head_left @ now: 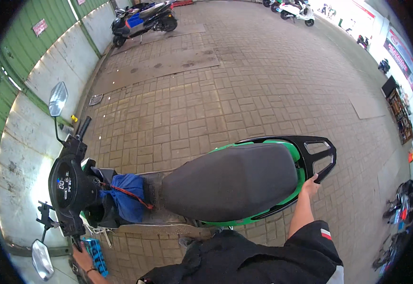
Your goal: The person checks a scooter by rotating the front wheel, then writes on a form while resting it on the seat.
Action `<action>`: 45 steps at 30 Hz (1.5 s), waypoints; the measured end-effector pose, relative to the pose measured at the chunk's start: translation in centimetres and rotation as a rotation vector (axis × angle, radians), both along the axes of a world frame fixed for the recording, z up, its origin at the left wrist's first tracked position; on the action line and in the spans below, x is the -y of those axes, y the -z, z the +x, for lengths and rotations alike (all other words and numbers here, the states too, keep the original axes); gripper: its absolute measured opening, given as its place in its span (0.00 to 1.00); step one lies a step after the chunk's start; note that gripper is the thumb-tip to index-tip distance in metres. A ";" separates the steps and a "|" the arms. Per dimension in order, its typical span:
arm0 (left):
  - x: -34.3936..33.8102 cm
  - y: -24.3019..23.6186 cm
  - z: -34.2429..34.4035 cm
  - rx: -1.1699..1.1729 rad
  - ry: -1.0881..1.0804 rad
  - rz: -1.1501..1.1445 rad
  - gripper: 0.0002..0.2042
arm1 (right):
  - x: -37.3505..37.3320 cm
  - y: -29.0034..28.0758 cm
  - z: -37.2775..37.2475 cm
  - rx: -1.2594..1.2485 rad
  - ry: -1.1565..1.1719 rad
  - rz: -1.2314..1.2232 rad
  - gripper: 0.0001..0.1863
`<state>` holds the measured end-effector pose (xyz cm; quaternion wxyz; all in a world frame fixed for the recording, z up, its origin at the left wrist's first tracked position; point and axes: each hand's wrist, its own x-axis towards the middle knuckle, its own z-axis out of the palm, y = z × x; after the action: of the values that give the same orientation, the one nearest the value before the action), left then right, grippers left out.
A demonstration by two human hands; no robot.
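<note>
Nearest me, in the head view, a dark sleeve (310, 241) with a red-and-white patch leads to the right hand (310, 186), its fingers curled on the black grab rail (327, 168) at the scooter's tail; I can't make out the hidden fingertips. The left hand (83, 259) has its fingers bent round the near handlebar grip (76, 240), how tightly I can't tell. A blue crate (96, 258) sits just beside it. The green-and-black scooter (192, 194) stands crosswise before me, front to the left, a blue bag (128, 208) with red cord ahead of its seat (239, 177). Beyond spreads brick paving (182, 109), and farther off I see a dark scooter (142, 23) parked by the green-and-white wall (64, 61).
</note>
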<state>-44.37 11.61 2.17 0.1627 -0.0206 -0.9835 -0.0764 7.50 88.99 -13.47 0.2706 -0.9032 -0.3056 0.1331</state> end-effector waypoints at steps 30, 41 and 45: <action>2.4 -9.3 -9.1 -0.038 -0.228 -0.485 0.41 | 1.2 -0.3 -1.2 0.081 0.059 -0.085 0.45; 4.1 -4.4 -2.1 0.172 -0.116 -0.344 0.37 | 0.2 -1.1 -3.2 0.097 0.025 -0.067 0.46; -3.0 -1.4 4.7 0.122 -0.141 -0.236 0.38 | -2.2 1.2 -0.6 0.156 -0.004 -0.086 0.46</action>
<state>-39.68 14.63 3.55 0.1040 0.0340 -0.9927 0.0502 6.93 91.23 -14.65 0.2065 -0.9210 -0.3215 0.0760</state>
